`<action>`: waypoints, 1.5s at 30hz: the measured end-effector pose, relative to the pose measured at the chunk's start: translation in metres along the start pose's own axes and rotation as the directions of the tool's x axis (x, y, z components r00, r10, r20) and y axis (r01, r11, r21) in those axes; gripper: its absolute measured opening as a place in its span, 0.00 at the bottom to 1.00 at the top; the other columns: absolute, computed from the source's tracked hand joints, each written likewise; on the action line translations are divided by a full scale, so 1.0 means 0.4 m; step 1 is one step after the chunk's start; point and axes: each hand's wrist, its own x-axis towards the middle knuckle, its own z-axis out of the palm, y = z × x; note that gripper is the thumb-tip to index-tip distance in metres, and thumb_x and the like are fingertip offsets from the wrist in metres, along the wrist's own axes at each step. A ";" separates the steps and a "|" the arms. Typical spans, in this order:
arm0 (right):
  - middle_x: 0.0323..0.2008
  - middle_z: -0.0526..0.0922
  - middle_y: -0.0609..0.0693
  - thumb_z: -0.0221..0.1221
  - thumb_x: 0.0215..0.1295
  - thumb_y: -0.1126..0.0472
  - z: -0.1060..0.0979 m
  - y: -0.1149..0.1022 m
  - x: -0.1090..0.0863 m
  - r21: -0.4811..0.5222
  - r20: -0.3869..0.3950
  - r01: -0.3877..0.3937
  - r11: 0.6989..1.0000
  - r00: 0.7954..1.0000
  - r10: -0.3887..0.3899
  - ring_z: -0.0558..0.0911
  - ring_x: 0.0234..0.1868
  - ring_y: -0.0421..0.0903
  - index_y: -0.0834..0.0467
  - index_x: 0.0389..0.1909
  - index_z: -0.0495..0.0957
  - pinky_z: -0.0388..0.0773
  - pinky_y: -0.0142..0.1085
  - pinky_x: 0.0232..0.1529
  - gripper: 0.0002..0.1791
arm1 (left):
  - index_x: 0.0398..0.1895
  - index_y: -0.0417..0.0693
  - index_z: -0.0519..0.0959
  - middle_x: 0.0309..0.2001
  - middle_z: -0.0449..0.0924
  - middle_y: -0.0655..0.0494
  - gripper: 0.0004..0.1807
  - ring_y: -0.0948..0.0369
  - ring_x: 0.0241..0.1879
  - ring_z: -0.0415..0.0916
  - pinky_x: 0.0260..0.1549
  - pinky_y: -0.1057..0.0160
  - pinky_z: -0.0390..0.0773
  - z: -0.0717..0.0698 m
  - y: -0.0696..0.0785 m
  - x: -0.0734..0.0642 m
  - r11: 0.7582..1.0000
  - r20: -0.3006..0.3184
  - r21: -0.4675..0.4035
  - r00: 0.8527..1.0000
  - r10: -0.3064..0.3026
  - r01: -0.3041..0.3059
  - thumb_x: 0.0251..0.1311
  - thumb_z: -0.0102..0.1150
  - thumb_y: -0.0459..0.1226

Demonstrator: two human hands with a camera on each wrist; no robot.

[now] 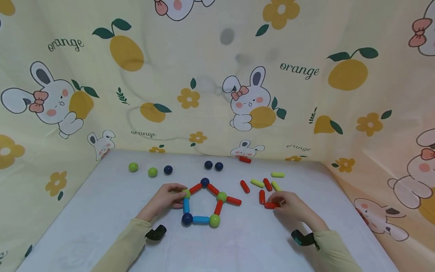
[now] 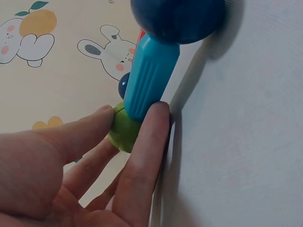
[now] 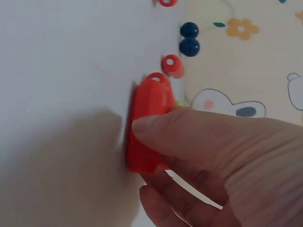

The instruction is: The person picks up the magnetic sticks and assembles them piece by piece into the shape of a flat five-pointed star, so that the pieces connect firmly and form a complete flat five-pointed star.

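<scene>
A five-sided ring of magnetic rods and balls lies on the table, with a red rod [image 1: 234, 201] sticking out from its right green ball [image 1: 221, 197]. My left hand [image 1: 168, 197] pinches the ring's left green ball [image 2: 124, 130] between thumb and fingers, beside a blue rod [image 2: 150, 78] that runs to a dark blue ball [image 2: 180, 16]. To the right of the ring, my right hand [image 1: 289, 205] pinches a red rod [image 3: 147, 127] low at the tabletop. Another red rod [image 1: 262, 197] lies close to those fingertips.
Beyond the right hand lie loose red rods [image 1: 244, 186] and yellow-green rods [image 1: 257, 183]. Loose green balls [image 1: 133, 167] and dark blue balls [image 1: 208, 164] sit toward the back. A printed cloth [image 1: 210, 124] rises behind the white table [image 1: 238, 245].
</scene>
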 end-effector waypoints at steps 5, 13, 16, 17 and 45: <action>0.39 0.80 0.45 0.66 0.56 0.68 0.008 -0.005 -0.005 -0.046 0.027 0.065 0.997 0.998 -0.064 0.76 0.39 0.46 0.54 0.44 0.81 0.77 0.35 0.38 0.15 | 0.55 0.42 0.77 0.42 0.81 0.48 0.18 0.56 0.33 0.81 0.33 0.58 0.83 0.001 -0.001 0.002 1.000 0.010 0.004 1.000 0.001 -0.001 0.62 0.61 0.36; 0.40 0.80 0.42 0.66 0.57 0.65 0.031 -0.091 0.001 0.013 0.090 0.199 0.980 0.976 -0.199 0.76 0.40 0.44 0.52 0.45 0.81 0.79 0.37 0.42 0.14 | 0.56 0.41 0.76 0.44 0.80 0.47 0.19 0.55 0.34 0.80 0.35 0.59 0.83 -0.005 -0.001 0.003 1.000 0.018 0.001 1.000 -0.009 0.009 0.63 0.60 0.36; 0.40 0.80 0.40 0.66 0.58 0.65 0.052 -0.129 0.011 0.028 0.122 0.244 0.969 0.962 -0.246 0.77 0.41 0.42 0.51 0.45 0.81 0.78 0.38 0.45 0.14 | 0.56 0.41 0.77 0.43 0.80 0.47 0.18 0.55 0.34 0.80 0.34 0.58 0.83 -0.006 0.002 0.001 1.000 0.023 -0.008 1.000 -0.007 0.007 0.63 0.60 0.35; 0.40 0.80 0.39 0.66 0.58 0.66 0.059 -0.141 0.015 0.033 0.131 0.258 0.966 0.957 -0.260 0.77 0.41 0.41 0.51 0.45 0.81 0.78 0.39 0.45 0.15 | 0.55 0.40 0.77 0.43 0.80 0.47 0.18 0.55 0.33 0.80 0.34 0.58 0.83 -0.006 0.003 0.000 1.000 0.023 -0.011 1.000 -0.006 0.007 0.63 0.60 0.34; 0.40 0.80 0.42 0.66 0.58 0.66 0.196 -0.267 0.064 0.121 0.232 0.241 0.963 0.936 -0.264 0.77 0.38 0.44 0.49 0.46 0.82 0.78 0.32 0.38 0.15 | 0.54 0.41 0.77 0.41 0.81 0.48 0.16 0.56 0.31 0.80 0.33 0.58 0.83 -0.005 0.002 -0.001 1.000 0.015 -0.014 1.000 0.003 -0.003 0.63 0.60 0.34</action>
